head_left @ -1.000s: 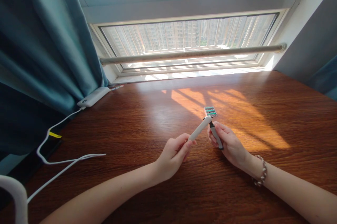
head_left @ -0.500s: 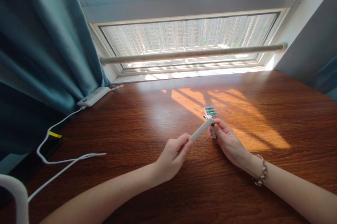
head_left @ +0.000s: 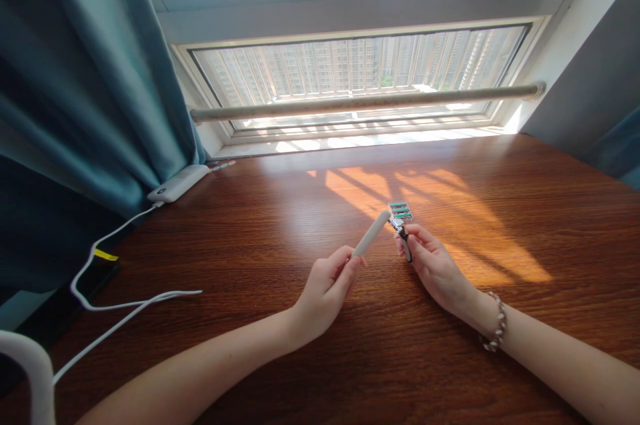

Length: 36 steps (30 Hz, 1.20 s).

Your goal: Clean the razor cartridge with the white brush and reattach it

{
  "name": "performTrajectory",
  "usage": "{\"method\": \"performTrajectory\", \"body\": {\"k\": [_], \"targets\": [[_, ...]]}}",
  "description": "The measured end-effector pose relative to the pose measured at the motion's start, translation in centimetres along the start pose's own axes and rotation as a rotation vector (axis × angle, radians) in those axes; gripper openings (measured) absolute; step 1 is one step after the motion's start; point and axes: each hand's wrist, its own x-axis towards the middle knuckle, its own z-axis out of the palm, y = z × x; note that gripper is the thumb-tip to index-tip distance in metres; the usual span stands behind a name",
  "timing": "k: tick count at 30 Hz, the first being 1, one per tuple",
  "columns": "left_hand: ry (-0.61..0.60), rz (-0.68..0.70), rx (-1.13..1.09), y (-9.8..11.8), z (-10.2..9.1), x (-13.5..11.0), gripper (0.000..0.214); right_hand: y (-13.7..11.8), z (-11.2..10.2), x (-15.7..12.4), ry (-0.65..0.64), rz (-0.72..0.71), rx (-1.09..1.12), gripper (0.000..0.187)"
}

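Observation:
My left hand (head_left: 327,288) is closed on the lower end of a pale grey rod-like stick (head_left: 371,234) with a rounded tip, whose exact kind I cannot make out. The stick slants up to the right, its tip close beside the razor's head; whether they touch I cannot tell. In my right hand (head_left: 440,272) is a razor (head_left: 406,248) with a black and grey handle and a silvery head, pinched between thumb and fingers. Just beyond the razor head, a small pack of razor blade cartridges (head_left: 400,210) with green strips lies on the brown wooden table (head_left: 260,225).
A white power bank (head_left: 181,183) rests at the table's far left by the blue curtain (head_left: 115,78). Its white cable (head_left: 125,305) loops over the left side near a yellow tag (head_left: 106,256). A rail (head_left: 370,103) crosses the window behind the table.
My left hand has drawn the stick left and slightly up, off the front of the razor, so the razor's head and neck now show. My right hand has hardly moved.

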Motion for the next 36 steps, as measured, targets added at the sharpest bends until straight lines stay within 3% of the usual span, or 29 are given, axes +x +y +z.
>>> {"method": "performTrajectory", "body": {"k": [3, 8, 14, 19, 26, 33, 36], "targets": [[0.039, -0.008, -0.067, 0.03, -0.03, 0.15, 0.029, 0.04, -0.09, 0.07, 0.006, 0.009, 0.022, 0.014], [-0.077, 0.002, -0.018, 0.20, 0.02, 0.10, 0.031, -0.16, -0.08, 0.04, 0.013, 0.020, 0.044, 0.015], [0.012, -0.040, -0.081, 0.27, -0.18, 0.44, 0.029, -0.26, -0.05, -0.13, -0.022, 0.049, 0.119, 0.013], [-0.083, -0.004, -0.066, 0.31, -0.28, 0.34, 0.029, -0.16, -0.14, -0.09, -0.029, 0.048, 0.131, 0.011], [-0.025, -0.008, -0.011, 0.52, -0.28, 0.57, 0.029, -0.27, -0.24, 0.00, -0.023, 0.055, 0.110, 0.012], [-0.109, 0.026, -0.025, 0.30, -0.36, 0.26, 0.030, -0.37, -0.19, 0.16, -0.019, 0.008, 0.081, 0.011], [-0.062, 0.016, 0.020, 0.01, -0.42, 0.40, 0.029, -0.31, -0.19, 0.12, -0.023, 0.013, 0.094, 0.012]]}}
